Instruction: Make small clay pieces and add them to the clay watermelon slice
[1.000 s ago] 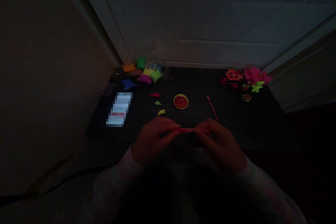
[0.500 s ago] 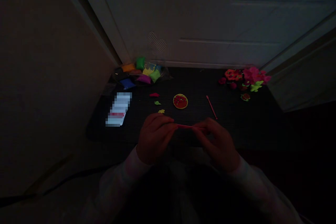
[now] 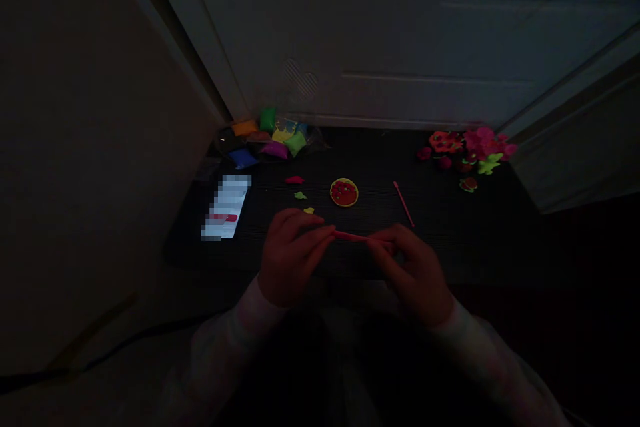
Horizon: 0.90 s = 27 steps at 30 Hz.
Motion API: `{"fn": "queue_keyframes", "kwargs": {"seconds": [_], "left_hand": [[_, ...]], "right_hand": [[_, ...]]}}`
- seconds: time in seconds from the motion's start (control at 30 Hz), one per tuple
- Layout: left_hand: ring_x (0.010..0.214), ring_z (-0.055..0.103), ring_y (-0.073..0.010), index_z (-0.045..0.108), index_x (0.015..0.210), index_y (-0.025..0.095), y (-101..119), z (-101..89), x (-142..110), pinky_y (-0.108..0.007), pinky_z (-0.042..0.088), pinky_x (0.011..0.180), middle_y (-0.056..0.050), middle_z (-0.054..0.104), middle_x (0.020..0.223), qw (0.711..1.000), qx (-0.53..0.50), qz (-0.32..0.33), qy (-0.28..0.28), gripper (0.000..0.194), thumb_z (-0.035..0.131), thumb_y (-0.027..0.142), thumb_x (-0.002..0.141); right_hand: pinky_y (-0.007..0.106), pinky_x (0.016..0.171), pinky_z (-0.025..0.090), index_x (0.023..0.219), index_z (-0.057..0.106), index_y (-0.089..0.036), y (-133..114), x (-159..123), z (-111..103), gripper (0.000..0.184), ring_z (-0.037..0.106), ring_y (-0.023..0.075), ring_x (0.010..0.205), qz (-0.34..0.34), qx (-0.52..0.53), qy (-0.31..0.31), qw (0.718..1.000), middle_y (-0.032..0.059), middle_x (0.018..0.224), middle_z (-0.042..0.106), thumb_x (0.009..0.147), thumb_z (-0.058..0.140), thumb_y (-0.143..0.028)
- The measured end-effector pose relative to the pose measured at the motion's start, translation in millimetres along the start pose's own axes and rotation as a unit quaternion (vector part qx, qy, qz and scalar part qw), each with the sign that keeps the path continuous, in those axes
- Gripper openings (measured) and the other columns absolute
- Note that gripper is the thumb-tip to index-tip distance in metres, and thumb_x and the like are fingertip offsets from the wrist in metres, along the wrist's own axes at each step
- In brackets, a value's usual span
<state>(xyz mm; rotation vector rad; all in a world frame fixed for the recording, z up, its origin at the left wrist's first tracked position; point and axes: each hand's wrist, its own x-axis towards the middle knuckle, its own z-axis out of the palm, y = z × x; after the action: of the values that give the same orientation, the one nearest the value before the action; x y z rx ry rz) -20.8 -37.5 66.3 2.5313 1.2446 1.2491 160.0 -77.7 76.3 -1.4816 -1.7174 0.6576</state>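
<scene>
Between my two hands is a thin pink modelling tool (image 3: 351, 236), held roughly level over the near part of the dark table. My left hand (image 3: 290, 259) pinches its left end with thumb and fingertips. The other end is gripped by my right hand (image 3: 413, 273), closed around it. Just beyond lies a round red clay disc (image 3: 344, 193) with a yellow rim and small dark and green bits on top. Small clay pieces lie left of the disc: red (image 3: 295, 180), green (image 3: 300, 196) and yellow (image 3: 309, 211), the last partly covered by my left hand.
A second pink tool (image 3: 404, 204) lies right of the disc. Bags of coloured clay (image 3: 274, 149) sit at the back left, near a lit phone (image 3: 235, 203). Flower-like clay pieces (image 3: 483, 145) are grouped at the back right. A pale door (image 3: 400, 47) stands behind the table (image 3: 480, 233).
My left hand has shifted slightly up and left, now covering part of the yellow piece. The pink tool's left end has risen a little, and more of it shows between my hands.
</scene>
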Motion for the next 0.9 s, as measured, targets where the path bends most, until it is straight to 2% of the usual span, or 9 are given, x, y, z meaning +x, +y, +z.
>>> {"fn": "queue_keyframes", "kwargs": {"seconds": [0.17,0.27,0.57,0.67,0.77,0.9], "left_hand": [[0.087,0.048,-0.0167,0.061,0.084,0.02,-2,4.1,-6,-0.032,0.045,0.074,-0.002,0.06,0.083,1.0,-0.012,0.025,0.012,0.017,0.059,0.011,0.069],[0.086,0.048,-0.0164,0.061,0.082,0.019,-1,5.0,-8,-0.032,0.045,0.074,-0.002,0.06,0.081,1.0,-0.014,0.019,0.014,0.016,0.06,0.011,0.068],[0.078,0.053,-0.0138,0.059,0.079,0.018,5,3.9,-6,-0.031,0.044,0.074,0.0,0.063,0.077,0.999,-0.03,0.019,-0.021,0.01,0.056,0.013,0.072],[0.077,0.052,-0.0132,0.059,0.079,0.017,4,7.9,-8,-0.03,0.044,0.073,-0.001,0.062,0.077,0.998,-0.041,0.005,-0.041,0.007,0.055,0.014,0.073],[0.078,0.051,-0.0134,0.059,0.078,0.016,-1,17.3,-11,-0.028,0.043,0.072,-0.002,0.061,0.077,0.996,-0.039,-0.018,-0.084,0.007,0.054,0.016,0.074],[0.074,0.05,-0.0151,0.058,0.076,0.015,-13,36.0,-13,-0.03,0.041,0.068,-0.003,0.06,0.076,0.988,0.034,-0.024,-0.148,0.009,0.049,0.018,0.077]], "right_hand": [[0.021,0.052,0.034,0.075,0.055,-0.019,3,0,2,0.009,0.044,0.0085,0.057,0.002,-0.002,0.006,1.0,-0.0035,0.061,0.046,0.078,0.048,-0.024],[0.021,0.052,0.035,0.074,0.055,-0.018,4,0,3,0.009,0.044,0.0087,0.056,0.004,-0.007,0.013,1.0,-0.0032,0.061,0.047,0.078,0.049,-0.024],[0.022,0.056,0.039,0.081,0.056,-0.018,7,0,7,0.009,0.049,0.0098,0.061,-0.031,-0.045,0.039,0.998,-0.001,0.066,0.052,0.079,0.048,-0.022],[0.024,0.06,0.041,0.087,0.056,-0.018,16,-1,9,0.012,0.051,0.0109,0.065,-0.038,-0.067,0.047,0.996,0.0003,0.071,0.055,0.08,0.047,-0.022],[0.025,0.064,0.043,0.091,0.057,-0.019,33,-5,8,0.016,0.053,0.0123,0.07,-0.031,-0.084,0.044,0.995,0.0019,0.075,0.057,0.081,0.045,-0.022],[0.027,0.065,0.043,0.099,0.056,-0.018,62,-17,2,0.023,0.053,0.0136,0.072,-0.011,-0.141,0.049,0.989,0.0037,0.078,0.056,0.082,0.042,-0.024]]}}
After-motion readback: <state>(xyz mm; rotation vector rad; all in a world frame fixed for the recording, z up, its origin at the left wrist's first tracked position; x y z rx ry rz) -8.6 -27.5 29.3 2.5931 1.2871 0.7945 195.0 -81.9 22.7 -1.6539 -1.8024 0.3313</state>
